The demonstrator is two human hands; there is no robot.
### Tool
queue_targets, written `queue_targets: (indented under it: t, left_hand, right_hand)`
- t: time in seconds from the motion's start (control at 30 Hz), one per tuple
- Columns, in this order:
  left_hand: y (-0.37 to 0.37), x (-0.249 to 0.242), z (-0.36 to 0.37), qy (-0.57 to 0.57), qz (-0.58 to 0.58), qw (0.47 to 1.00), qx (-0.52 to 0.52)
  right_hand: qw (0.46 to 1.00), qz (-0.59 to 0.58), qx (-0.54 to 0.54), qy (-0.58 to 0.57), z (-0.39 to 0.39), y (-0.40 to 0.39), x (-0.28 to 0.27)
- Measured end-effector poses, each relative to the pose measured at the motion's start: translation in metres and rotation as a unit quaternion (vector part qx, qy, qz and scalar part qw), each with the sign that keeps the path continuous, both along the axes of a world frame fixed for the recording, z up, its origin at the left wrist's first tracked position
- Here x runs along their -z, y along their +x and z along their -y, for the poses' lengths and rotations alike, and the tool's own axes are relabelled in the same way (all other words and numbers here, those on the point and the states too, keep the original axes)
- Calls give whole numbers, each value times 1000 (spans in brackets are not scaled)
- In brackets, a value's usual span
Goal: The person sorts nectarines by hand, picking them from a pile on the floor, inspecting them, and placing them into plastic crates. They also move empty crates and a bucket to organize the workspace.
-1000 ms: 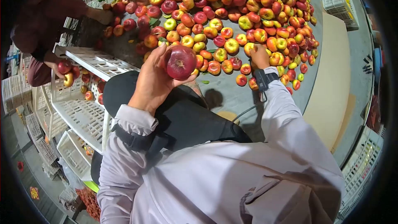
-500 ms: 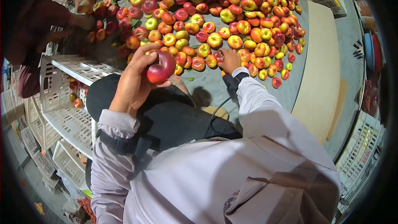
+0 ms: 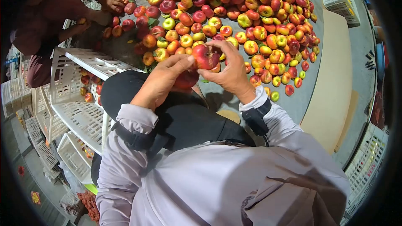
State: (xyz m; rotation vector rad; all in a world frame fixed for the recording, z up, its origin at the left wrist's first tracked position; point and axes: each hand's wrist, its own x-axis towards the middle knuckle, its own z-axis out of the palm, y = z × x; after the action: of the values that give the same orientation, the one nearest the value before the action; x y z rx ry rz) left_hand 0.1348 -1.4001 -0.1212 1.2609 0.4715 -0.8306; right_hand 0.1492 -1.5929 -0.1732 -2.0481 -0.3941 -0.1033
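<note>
My left hand [image 3: 161, 79] is closed around a dark red flat nectarine [image 3: 186, 80], partly hidden behind the fingers. Just above it, my right hand [image 3: 233, 73] grips a second, red and yellow flat nectarine [image 3: 206, 57] between thumb and fingers, its dimpled side partly showing. The left thumb tip is at this upper fruit's edge. Both hands are close together over my lap. Beyond them spreads a big pile of red and yellow flat nectarines [image 3: 268, 21] on the grey floor.
A white plastic crate [image 3: 79, 104] holding some fruit stands at my left, tilted. At upper left a co-worker's hand [image 3: 112, 3] reaches to the pile's edge. A beige board [image 3: 328, 75] lies on the right, with another white crate [image 3: 337, 0] beyond it.
My right hand has come back from the pile with a nectarine and met my left hand. The left hand's dark nectarine is now lower. The view has shifted slightly.
</note>
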Motion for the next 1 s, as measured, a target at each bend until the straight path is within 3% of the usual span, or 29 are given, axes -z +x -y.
queue_targets:
  t: [0.13,0.2,0.27,0.3,0.33,0.37,0.4,0.43,0.47,0.57,0.73,0.77,0.83,0.87,0.9,0.93,1.0]
  left_hand:
    - [-4,3,-2,-9,14,1000,26]
    - [-6,1,-6,-11,25,1000,13]
    - [-7,0,-7,-27,50,998,-38]
    - [-6,-3,-8,-34,54,996,-65]
    - [-6,-4,-9,-40,58,993,-94]
    - [-5,-3,-6,-35,67,989,-130]
    - [-4,-3,-7,-36,68,988,-133]
    - [-3,-1,-8,-38,61,987,-145]
    - [-3,1,-8,-38,51,986,-156]
    - [-3,3,-9,-45,54,984,-166]
    - [-6,3,-11,-54,47,981,-178]
    - [-5,4,-11,-61,47,981,-181]
    - [-5,5,-12,-60,42,980,-183]
    - [-5,5,-12,-54,39,980,-186]
    - [-5,3,-11,-47,37,980,-189]
    - [-4,3,-9,-50,38,981,-185]
    - [-4,3,-8,-46,42,982,-176]
  right_hand:
    - [997,-12,25,67,-19,-17,-4]
    - [989,-85,-44,110,-15,-18,-2]
    - [912,-267,-46,307,2,-8,36]
    - [905,-282,7,317,18,6,56]
    - [946,-268,103,149,40,21,89]
    - [951,-241,194,-26,61,31,119]
    - [938,-240,165,-190,79,33,132]
    - [919,-259,108,-275,93,32,151]
    - [919,-260,107,-275,93,27,166]
    - [879,-178,35,-441,84,3,200]
    - [888,-154,93,-422,74,-6,218]
    - [930,-178,123,-297,71,-6,208]
    - [961,-232,145,-19,74,-11,220]
    - [852,-450,138,230,68,-17,202]
    - [802,-492,76,330,64,-30,202]
    - [734,-568,62,367,61,-44,198]
    - [717,-627,72,296,52,-67,178]
